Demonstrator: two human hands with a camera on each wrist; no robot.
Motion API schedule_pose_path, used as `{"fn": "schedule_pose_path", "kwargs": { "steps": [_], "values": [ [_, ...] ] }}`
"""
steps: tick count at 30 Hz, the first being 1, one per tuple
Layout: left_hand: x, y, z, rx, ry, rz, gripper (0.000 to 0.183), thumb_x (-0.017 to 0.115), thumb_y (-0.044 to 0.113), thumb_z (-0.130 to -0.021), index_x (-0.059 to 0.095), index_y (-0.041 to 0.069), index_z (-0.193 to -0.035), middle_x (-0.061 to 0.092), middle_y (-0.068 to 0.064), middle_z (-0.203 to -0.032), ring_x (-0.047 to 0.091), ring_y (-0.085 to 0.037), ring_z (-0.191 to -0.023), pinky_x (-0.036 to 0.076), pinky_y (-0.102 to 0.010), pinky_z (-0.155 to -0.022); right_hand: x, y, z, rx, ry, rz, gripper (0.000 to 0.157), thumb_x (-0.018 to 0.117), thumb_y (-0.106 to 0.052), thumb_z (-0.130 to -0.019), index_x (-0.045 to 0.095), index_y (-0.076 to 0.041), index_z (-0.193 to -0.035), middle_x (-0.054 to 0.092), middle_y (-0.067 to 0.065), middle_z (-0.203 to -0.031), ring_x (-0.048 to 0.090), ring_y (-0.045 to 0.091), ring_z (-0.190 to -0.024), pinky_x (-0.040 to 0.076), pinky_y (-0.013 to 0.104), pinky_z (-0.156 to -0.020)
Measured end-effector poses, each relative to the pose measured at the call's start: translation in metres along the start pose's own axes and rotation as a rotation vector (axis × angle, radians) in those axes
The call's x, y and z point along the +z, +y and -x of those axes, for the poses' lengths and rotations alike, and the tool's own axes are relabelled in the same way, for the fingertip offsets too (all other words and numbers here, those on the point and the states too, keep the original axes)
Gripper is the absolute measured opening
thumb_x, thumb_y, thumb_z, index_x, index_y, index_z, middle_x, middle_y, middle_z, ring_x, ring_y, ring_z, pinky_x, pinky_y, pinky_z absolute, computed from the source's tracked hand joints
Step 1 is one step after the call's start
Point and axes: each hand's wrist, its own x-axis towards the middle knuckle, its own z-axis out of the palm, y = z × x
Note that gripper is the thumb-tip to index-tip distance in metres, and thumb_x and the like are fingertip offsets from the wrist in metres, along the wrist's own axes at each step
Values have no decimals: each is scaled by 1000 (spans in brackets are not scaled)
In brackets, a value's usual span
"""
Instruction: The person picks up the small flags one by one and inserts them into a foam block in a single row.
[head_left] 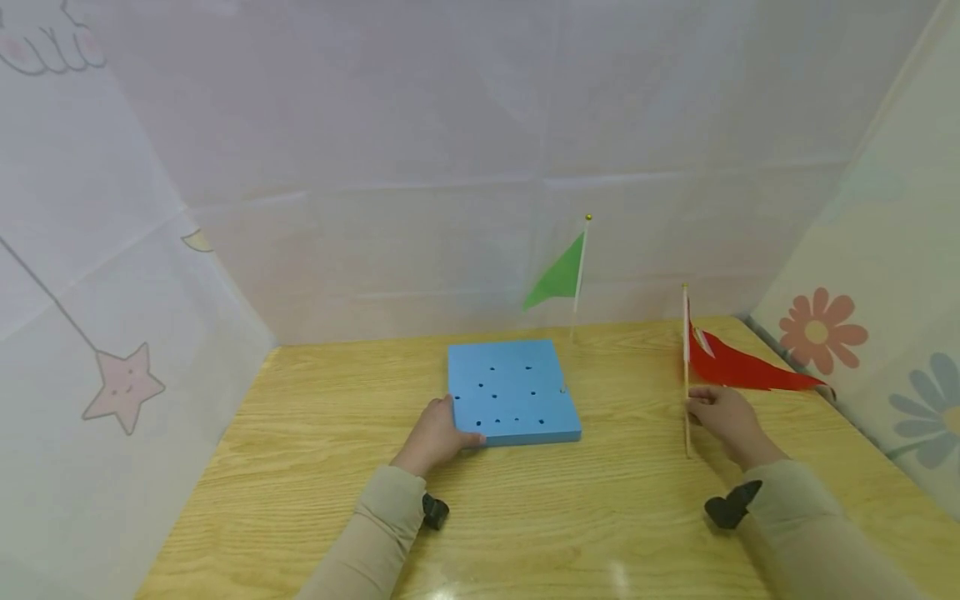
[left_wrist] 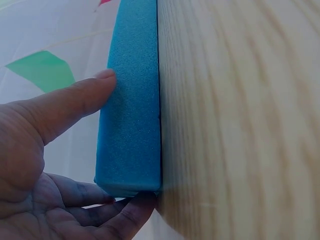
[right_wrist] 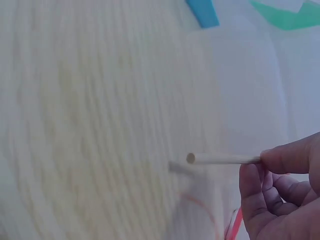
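Note:
A light blue foam block [head_left: 517, 379] with several dark holes in its top lies flat on the table. My left hand [head_left: 435, 435] grips its near left corner, thumb against the front side and fingers at the left side. My right hand [head_left: 727, 421] pinches the wooden stick [right_wrist: 225, 159] of a red pennant flag [head_left: 742, 364], to the right of the block. That stick is nearly upright, with its bottom end apart from the block. A green pennant flag [head_left: 558, 277] stands upright by the block's right edge; its lower stick blends into the wood colour.
The wooden table [head_left: 315, 500] meets a pale cloth wall [head_left: 420, 258] at the back. A side cloth with printed flowers [head_left: 823, 332] hangs close to the red cloth's tip. Amid the red cloth a small white and gold piece [head_left: 702, 342] shows, its kind unclear.

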Motion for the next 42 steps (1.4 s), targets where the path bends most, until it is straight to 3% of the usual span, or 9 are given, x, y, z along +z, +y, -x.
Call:
{"fn": "schedule_pose_path", "kwargs": {
  "steps": [4, 12, 18, 27, 31, 35, 39, 42],
  "values": [
    [0, 1, 1, -2, -1, -5, 97, 89, 28, -85, 34, -18, -151, 41, -37, -151, 41, -49, -141, 38, -56, -114, 7, -6, 1, -16, 18, -36, 44, 51, -6, -107, 42, 26, -136, 59, 31, -116, 65, 15, -89, 62, 31, -79],
    [-1, 0, 0, 2, -8, -6, 97, 88, 29, -85, 34, -18, -151, 40, -37, -151, 40, -48, -141, 38, -56, -114, 25, -22, 5, -68, 83, -176, 40, 48, -7, -109, 41, 21, -137, 55, 24, -118, 61, 11, -94, 58, 20, -81],
    [-1, -1, 0, 1, -9, -3, 98, 88, 30, -85, 34, -18, -151, 40, -37, -152, 40, -48, -141, 38, -55, -115, 39, -34, 5, -119, 136, -270, 37, 49, -6, -109, 41, 17, -137, 53, 21, -120, 57, -1, -89, 57, 19, -85],
    [-1, -1, 0, 18, -4, -5, 97, 90, 29, -84, 37, -18, -149, 42, -37, -150, 41, -49, -140, 39, -56, -114, 58, -58, 8, -145, 152, -261, 41, 48, -15, -110, 41, 10, -142, 53, 21, -128, 57, -3, -92, 55, 19, -88],
    [0, -2, -1, 22, 0, -7, 96, 90, 28, -83, 37, -19, -149, 43, -37, -149, 42, -49, -139, 40, -56, -113, 67, -70, 10, -202, 199, -218, 39, 50, -14, -110, 44, 10, -140, 55, 22, -127, 57, 1, -96, 52, 11, -82],
    [1, -3, -2, 18, 3, -9, 97, 90, 28, -83, 37, -19, -149, 43, -37, -149, 41, -49, -140, 40, -55, -113, 77, -79, 8, -276, 249, -186, 33, 50, -10, -109, 48, 10, -135, 57, 22, -122, 59, 19, -104, 46, 5, -78],
    [1, -2, -1, 12, 3, -5, 97, 90, 28, -83, 36, -18, -149, 42, -37, -150, 41, -49, -140, 39, -55, -114, 87, -87, 7, -339, 269, -158, 31, 51, -9, -108, 50, 10, -132, 58, 23, -120, 59, 35, -110, 42, 4, -79],
    [0, -2, -1, 14, 1, -1, 96, 90, 28, -84, 36, -19, -149, 42, -37, -150, 41, -49, -140, 39, -55, -114, 95, -93, 7, -373, 268, -161, 28, 51, -8, -108, 52, 9, -131, 58, 23, -118, 59, 35, -108, 42, 6, -79]
  ]
}}
